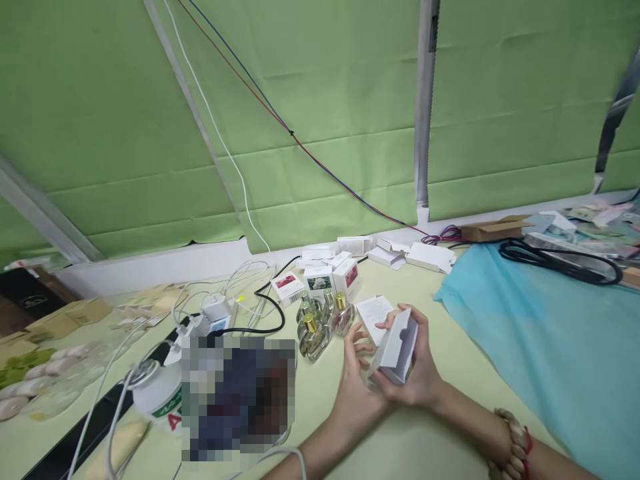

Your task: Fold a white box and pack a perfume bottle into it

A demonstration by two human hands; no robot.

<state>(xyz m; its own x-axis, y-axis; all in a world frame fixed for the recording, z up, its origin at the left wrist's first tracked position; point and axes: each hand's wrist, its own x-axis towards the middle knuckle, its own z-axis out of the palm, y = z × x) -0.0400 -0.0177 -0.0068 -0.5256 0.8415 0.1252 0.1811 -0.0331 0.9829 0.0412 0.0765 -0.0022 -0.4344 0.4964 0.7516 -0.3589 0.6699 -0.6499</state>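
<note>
My right hand (pixel 424 367) grips a small white carton (pixel 393 348), its near end open and the inside showing. Close against the carton's left side is my left hand (pixel 354 370), its fingers curled round something partly hidden that looks see-through. I cannot make out what it is. A printed white leaflet (pixel 374 316) lies just behind the hands. To their left stand several glass perfume bottles with gold or pale caps, among them a gold-capped bottle (pixel 313 339) and a pinkish bottle (pixel 343 319). Behind these are small white boxes with flower pictures, one with a white flower (pixel 319 283).
Opened white cartons (pixel 430 257) lie along the back wall. Blue cloth (pixel 545 333) covers the right side, with a coiled black cable (pixel 560 263) on it. At left are a white jar (pixel 157 393), plugs and loose cables. A pixelated patch hides part of the table.
</note>
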